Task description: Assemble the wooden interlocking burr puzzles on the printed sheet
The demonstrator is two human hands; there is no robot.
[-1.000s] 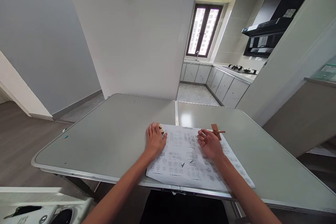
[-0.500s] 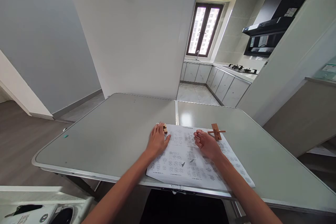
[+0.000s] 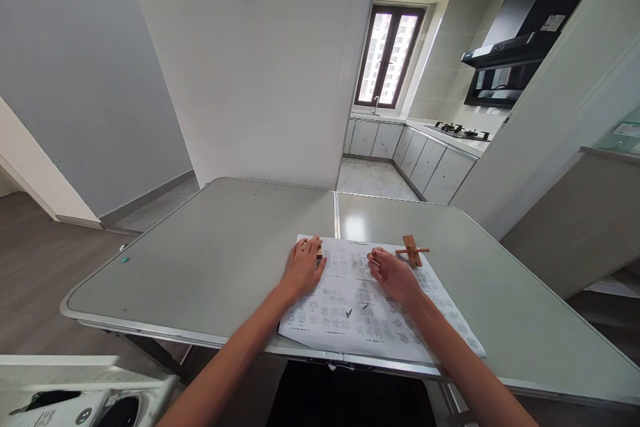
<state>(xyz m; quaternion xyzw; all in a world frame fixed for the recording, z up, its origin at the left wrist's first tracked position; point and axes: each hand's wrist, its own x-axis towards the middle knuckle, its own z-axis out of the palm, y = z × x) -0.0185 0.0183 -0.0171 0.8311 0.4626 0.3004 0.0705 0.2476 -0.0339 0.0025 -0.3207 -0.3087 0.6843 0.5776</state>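
A large printed sheet (image 3: 333, 283) with rows of small diagrams lies at the table's near edge. My left hand (image 3: 300, 271) rests on its upper left part, fingers wrapped round a small wooden puzzle block (image 3: 319, 251) that shows only in part. Over the sheet's right half, my right hand (image 3: 393, 275) is curled with its fingertips together; whatever they may hold is too small to make out. Just beyond that hand, a brown wooden puzzle piece (image 3: 411, 248) with a stick through it lies on the sheet's upper right edge.
The grey folding table (image 3: 200, 260) has a seam down its middle. A small green bit (image 3: 125, 259) lies near its left edge. A white wall (image 3: 265, 80) stands behind the table, with a kitchen at the back right. A white container (image 3: 90, 373) sits low at the left.
My left hand has shifted slightly right with the wooden block, which its fingers now cover more. The fingertips of my right hand have moved slightly left. The stick piece stays put.
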